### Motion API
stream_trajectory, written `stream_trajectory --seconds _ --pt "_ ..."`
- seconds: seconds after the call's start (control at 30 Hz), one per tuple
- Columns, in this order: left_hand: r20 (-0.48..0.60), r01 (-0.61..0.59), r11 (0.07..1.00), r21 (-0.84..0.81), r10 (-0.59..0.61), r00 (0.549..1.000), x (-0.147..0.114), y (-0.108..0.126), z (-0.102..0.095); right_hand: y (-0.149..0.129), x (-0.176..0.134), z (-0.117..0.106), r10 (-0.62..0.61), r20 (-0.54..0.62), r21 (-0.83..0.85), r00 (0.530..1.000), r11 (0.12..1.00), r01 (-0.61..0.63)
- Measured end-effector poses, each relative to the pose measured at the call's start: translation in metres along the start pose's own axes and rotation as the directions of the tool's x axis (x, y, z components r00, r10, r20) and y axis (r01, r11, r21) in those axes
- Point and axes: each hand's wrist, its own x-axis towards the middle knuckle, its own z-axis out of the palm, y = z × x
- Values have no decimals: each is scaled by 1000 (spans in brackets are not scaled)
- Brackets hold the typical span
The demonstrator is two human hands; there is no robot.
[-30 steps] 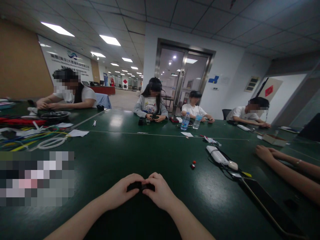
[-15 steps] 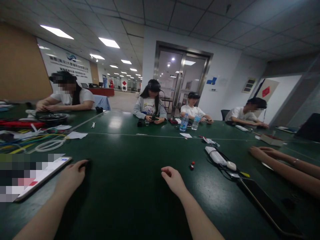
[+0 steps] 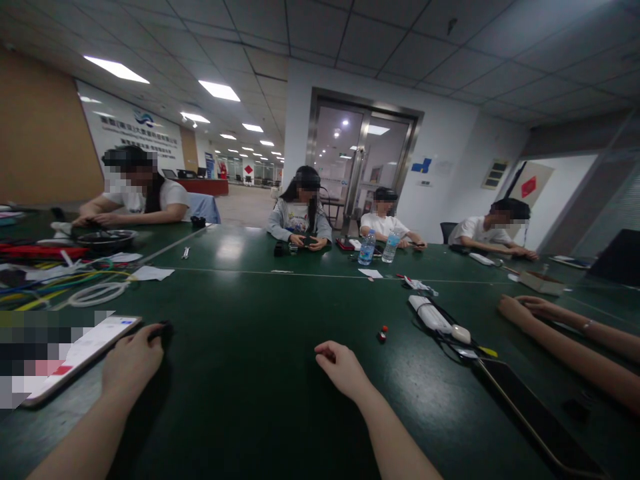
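Observation:
My left hand (image 3: 134,360) is closed on a small black object (image 3: 163,328), pinched at the fingertips; its kind is too dark to make out. Beside that hand lies a phone (image 3: 85,360) with a lit screen, partly blurred out. My right hand (image 3: 340,370) rests on the dark green table (image 3: 240,387) with its fingers curled in, and nothing shows in them. A small red and black item (image 3: 383,334) lies on the tabletop to the right of my right hand, apart from it.
Coloured cables (image 3: 55,287) and a white coil (image 3: 99,294) lie at the left. A white power strip (image 3: 429,313) and a dark tablet-like device (image 3: 535,413) lie at the right, near another person's arms (image 3: 565,333). Two water bottles (image 3: 367,248) stand farther back, where several people sit.
My left hand has shifted slightly left and toward me, and its black object shows more clearly. My right hand has moved a little left and down. The view has tilted slightly.

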Motion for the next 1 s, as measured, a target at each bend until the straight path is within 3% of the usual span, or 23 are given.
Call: stream_trajectory --seconds 0.1,0.3,0.5,1.0 --pt "64 43 996 78 -48 997 -1 2 -2 -1 -1 0 0 5 -10 1000 1000 0" --pt "32 13 997 79 -16 999 7 -6 5 -4 -2 -1 7 18 -17 1000 1000 -7" --pt "10 140 987 82 -141 990 21 -12 18 -4 1 0 27 42 -48 999 999 -25" --pt "27 112 992 62 -114 993 28 -21 24 -1 1 0 24 53 -31 998 999 -22"
